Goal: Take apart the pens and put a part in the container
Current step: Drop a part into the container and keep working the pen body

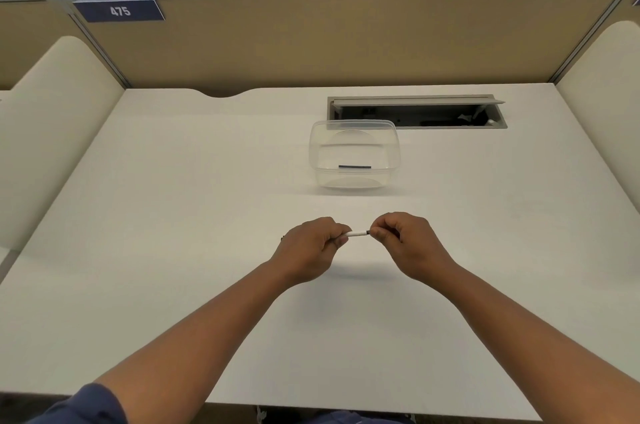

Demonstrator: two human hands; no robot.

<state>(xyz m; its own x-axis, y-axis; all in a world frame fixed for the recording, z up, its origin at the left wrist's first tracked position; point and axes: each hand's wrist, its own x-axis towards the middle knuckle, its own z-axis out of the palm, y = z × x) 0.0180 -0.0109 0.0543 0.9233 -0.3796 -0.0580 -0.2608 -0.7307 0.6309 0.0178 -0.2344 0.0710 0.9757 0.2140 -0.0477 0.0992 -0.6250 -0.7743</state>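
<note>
Tan partition walls with a "475" sign [119,10] close off the far side of a white tabletop [173,215], where an open cable hatch [417,111] sits at the far right. Near the middle, the left hand [311,252] and right hand [403,243] each pinch one end of a white pen [357,233] held level above the tabletop. Beyond them a clear container [354,153] stands just near of the hatch, with a dark pen part [354,167] lying inside.

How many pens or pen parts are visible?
2: a white pen gripped between left hand and right hand; a dark part inside the container.
</note>
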